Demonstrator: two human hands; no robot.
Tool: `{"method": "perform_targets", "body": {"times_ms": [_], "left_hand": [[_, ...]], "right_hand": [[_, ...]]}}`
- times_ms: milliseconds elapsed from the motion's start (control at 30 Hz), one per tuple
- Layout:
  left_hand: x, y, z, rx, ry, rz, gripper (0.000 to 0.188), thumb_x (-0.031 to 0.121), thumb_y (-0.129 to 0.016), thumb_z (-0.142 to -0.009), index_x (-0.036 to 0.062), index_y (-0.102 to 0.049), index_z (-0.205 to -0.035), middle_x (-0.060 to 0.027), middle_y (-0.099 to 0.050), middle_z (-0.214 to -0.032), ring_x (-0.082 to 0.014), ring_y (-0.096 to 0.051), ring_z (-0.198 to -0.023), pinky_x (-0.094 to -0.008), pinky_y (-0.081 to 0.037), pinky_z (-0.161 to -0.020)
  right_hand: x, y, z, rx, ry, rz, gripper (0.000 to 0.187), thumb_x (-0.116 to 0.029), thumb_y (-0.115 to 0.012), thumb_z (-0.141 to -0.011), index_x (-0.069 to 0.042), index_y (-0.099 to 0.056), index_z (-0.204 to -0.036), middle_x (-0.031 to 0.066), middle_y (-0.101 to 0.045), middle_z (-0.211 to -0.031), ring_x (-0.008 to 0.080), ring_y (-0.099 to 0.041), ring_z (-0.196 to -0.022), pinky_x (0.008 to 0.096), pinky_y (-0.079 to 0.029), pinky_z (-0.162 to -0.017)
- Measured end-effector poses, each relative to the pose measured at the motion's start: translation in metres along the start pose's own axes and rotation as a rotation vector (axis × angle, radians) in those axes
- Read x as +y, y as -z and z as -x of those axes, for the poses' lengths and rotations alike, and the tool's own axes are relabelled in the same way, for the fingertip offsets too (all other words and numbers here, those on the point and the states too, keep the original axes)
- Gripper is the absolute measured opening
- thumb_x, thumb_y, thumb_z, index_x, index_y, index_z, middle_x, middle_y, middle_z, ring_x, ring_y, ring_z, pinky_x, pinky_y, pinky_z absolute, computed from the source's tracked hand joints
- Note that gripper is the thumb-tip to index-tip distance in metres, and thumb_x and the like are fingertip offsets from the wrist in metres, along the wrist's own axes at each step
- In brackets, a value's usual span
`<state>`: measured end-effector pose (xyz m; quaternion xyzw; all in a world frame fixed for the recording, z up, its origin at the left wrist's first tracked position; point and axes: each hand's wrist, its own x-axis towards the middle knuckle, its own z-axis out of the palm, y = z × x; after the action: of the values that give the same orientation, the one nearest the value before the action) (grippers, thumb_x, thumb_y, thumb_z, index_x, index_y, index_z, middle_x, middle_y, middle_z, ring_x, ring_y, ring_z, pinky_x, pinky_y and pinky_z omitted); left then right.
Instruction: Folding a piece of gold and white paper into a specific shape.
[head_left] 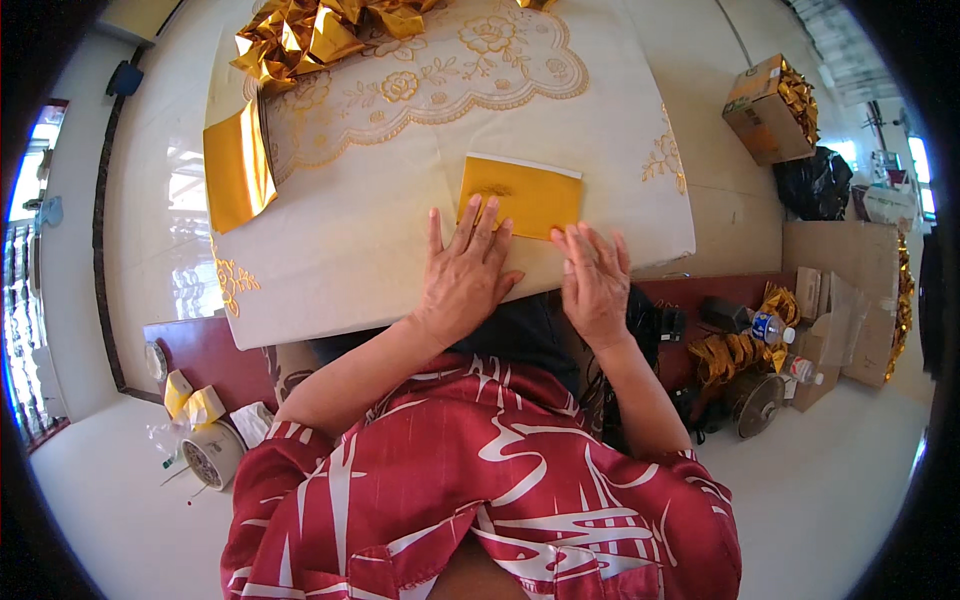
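Note:
A folded gold sheet (525, 193) lies flat on the cream cloth-covered table (350, 250) in front of me. My left hand (465, 270) rests palm down with fingers spread, its fingertips on the sheet's lower left part. My right hand (593, 277) lies flat just below the sheet's lower right corner, fingers together and slightly blurred. Neither hand grips anything.
A pile of folded gold paper pieces (320, 30) sits at the table's far end, and a loose gold sheet (238, 165) hangs over its left edge. A cardboard box of gold pieces (768, 108) stands at the right. More gold pieces, bottles and boxes (780, 340) lie on the floor at the right.

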<state>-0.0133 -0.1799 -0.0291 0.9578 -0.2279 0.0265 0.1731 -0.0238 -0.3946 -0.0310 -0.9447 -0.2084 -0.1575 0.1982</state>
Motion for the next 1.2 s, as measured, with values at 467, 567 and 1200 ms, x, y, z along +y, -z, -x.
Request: {"method": "perform_targets", "body": {"times_ms": [467, 567, 1200], "left_hand": [[0.006, 0.003, -0.003, -0.107, -0.054, -0.082, 0.066, 0.054, -0.06, -0.088, 0.0299, -0.044, -0.147, -0.0272, -0.024, -0.156, -0.0461, -0.017, -0.146, -0.07, -0.012, -0.112], [0.008, 0.006, -0.005, -0.128, -0.047, -0.101, 0.066, 0.055, -0.059, -0.088, 0.0293, -0.044, -0.147, -0.0268, -0.024, -0.156, -0.0455, -0.017, -0.147, -0.0701, -0.011, -0.112], [-0.057, 0.022, 0.0, 0.148, -0.238, -0.069, 0.039, 0.022, -0.067, -0.083, 0.0028, -0.063, -0.117, -0.0091, -0.059, -0.13, -0.0255, -0.049, -0.13, -0.0554, -0.027, -0.115]], "right_hand": [[-0.002, 0.004, -0.004, -0.008, 0.045, 0.169, 0.035, -0.006, -0.063, -0.084, -0.015, -0.069, -0.117, -0.0002, -0.066, -0.114, 0.021, -0.054, -0.12, 0.0491, -0.028, -0.113], [-0.004, 0.006, -0.007, -0.043, 0.037, 0.168, 0.034, -0.007, -0.063, -0.082, -0.015, -0.07, -0.114, 0.0011, -0.063, -0.113, 0.0211, -0.055, -0.117, 0.0504, -0.029, -0.113], [0.003, 0.01, -0.012, -0.038, 0.049, 0.104, 0.029, -0.006, -0.066, -0.081, -0.015, -0.072, -0.108, 0.0028, -0.061, -0.119, 0.0213, -0.054, -0.121, 0.0513, -0.03, -0.114]]}}
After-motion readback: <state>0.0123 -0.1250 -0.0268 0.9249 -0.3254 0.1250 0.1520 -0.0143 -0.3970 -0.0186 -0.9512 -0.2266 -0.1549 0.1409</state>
